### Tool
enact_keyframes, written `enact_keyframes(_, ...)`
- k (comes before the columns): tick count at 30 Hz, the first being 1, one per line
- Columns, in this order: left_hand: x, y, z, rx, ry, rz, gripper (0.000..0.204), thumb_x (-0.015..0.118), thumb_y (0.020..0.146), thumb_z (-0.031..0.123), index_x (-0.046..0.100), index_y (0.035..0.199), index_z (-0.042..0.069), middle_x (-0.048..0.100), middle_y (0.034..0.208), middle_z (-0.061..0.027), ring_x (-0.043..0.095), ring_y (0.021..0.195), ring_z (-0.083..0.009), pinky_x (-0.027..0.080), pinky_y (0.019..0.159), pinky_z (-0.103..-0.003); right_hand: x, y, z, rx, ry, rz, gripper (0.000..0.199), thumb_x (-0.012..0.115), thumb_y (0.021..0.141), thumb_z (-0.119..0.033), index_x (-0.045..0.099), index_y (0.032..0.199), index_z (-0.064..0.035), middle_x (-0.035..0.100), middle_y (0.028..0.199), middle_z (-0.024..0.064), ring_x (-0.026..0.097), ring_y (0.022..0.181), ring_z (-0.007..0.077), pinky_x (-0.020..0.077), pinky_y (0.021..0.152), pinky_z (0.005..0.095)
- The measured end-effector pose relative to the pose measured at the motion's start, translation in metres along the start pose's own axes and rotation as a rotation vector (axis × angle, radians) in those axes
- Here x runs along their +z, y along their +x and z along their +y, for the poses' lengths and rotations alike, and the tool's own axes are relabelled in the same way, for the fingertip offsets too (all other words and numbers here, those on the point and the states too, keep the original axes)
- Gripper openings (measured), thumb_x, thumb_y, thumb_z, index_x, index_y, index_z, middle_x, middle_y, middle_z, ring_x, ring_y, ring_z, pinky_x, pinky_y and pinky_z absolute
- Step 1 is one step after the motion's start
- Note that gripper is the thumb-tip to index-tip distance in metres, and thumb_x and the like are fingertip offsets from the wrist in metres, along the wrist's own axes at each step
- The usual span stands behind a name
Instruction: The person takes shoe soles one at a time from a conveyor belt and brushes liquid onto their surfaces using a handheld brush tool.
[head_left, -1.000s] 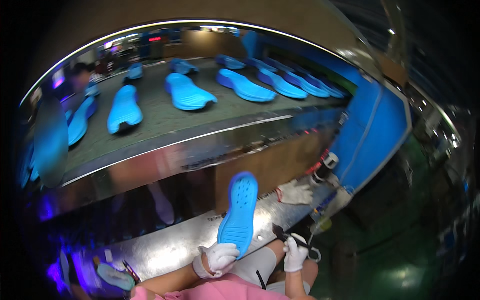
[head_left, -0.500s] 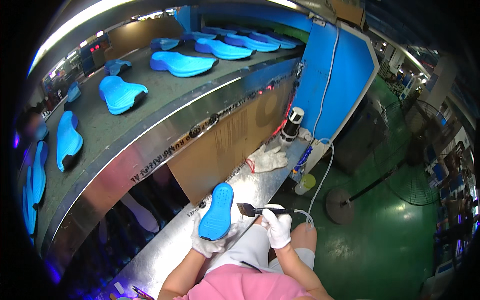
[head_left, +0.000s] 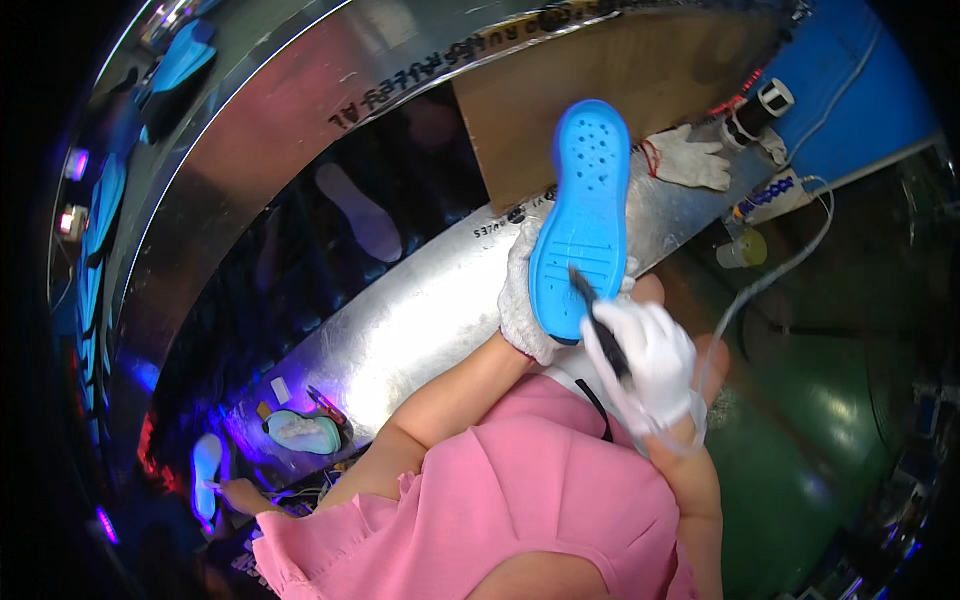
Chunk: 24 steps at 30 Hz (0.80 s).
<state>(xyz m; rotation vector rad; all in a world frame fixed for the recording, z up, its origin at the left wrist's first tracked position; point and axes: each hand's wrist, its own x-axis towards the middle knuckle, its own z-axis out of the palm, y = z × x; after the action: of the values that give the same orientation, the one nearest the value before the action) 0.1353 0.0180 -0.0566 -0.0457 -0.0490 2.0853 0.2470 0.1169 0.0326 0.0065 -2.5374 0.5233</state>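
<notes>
A bright blue shoe sole (head_left: 592, 225), with small holes at one end and ridges across the other, is raised over the metal ledge. My left hand (head_left: 528, 300), in a white knit glove, grips it from beneath and along its left side; some fingers are hidden behind it. In my white-gloved right hand (head_left: 650, 365) is a black-handled brush (head_left: 606, 335), its tip at the sole's ridged part. A pale tube (head_left: 768, 285) trails from near this hand toward the blue panel.
On the shiny metal ledge (head_left: 400, 320) lie a spare glove (head_left: 690, 160) and a black-and-white bottle (head_left: 762, 110). A cardboard sheet (head_left: 510, 120) stands behind. Blue pieces ride the belt (head_left: 225, 50) at left. Another person's hand (head_left: 245, 495) holds a sole at lower left.
The brush has moved from beside the sole onto its ridged face. Both hands and the sole appear larger and farther right, and the view has tilted down and to the left.
</notes>
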Motion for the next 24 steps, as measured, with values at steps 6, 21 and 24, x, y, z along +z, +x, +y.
enact_keyframes(6,0.013,-0.022,-0.024,0.145,0.458,-0.008,0.067,0.039,0.098,0.053,0.046,0.139,0.000,0.057,0.131,-0.0215,0.058,0.116,-0.0369,0.048,0.101,-0.049,-0.014,0.032,0.006,-0.164,0.054,0.266,0.023,0.076,0.074,0.003,0.069,0.096,-0.0013,0.067,0.085,0.0114,0.065,0.069,0.0225,0.0521,0.064,0.0312)
enact_keyframes(21,0.015,-0.003,-0.005,0.004,-0.002,-0.191,0.099,0.038,0.086,0.079,0.032,0.150,0.003,0.045,0.138,-0.0336,0.052,0.121,-0.0492,0.046,0.101,-0.058,-0.004,0.012,0.003,-0.052,0.517,0.140,0.032,0.080,0.071,-0.005,0.069,0.100,-0.0050,0.070,0.091,0.0074,0.063,0.066,0.0227,0.0524,0.063,0.0314)
enact_keyframes(24,0.030,-0.001,0.003,0.016,0.004,-0.158,0.096,0.045,0.086,0.076,0.031,0.151,0.007,0.043,0.140,-0.0337,0.051,0.123,-0.0497,0.055,0.085,-0.059,-0.003,-0.001,-0.010,-0.121,0.271,0.152,0.033,0.084,0.068,-0.010,0.070,0.098,-0.0100,0.069,0.087,0.0071,0.063,0.065,0.0217,0.0525,0.064,0.0312)
